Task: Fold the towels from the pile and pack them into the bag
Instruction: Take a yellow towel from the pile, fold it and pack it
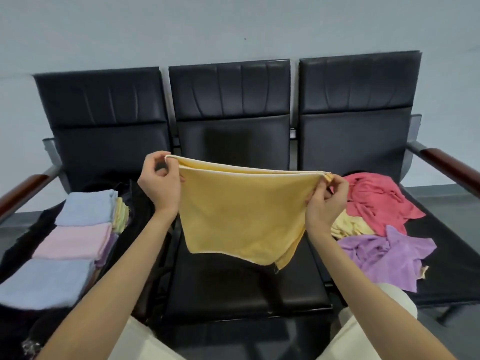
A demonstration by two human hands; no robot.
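Yellow towel (pixel 244 216): we hold it doubled over, hanging above the middle seat (pixel 233 289).
Left hand (pixel 159 183): pinches its left top corner.
Right hand (pixel 326 201): pinches its right top corner.
Bag (pixel 135 203): far left, folded towels inside.
Pile (pixel 376 224): right seat.

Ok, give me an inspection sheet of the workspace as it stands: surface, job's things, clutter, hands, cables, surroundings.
Surface: three-seat black bench; middle seat bare under the held towel.
Job's things: yellow towel doubled, hanging in the air; folded blue and pink towels in the black bag on the left seat; unfolded pile of red, yellow and purple towels on the right seat.
Clutter: nothing seen.
Hands: left hand and right hand each have a pinch grip on a top corner.
Cables: nothing seen.
Surroundings: pale wall behind; wooden armrests at both ends.
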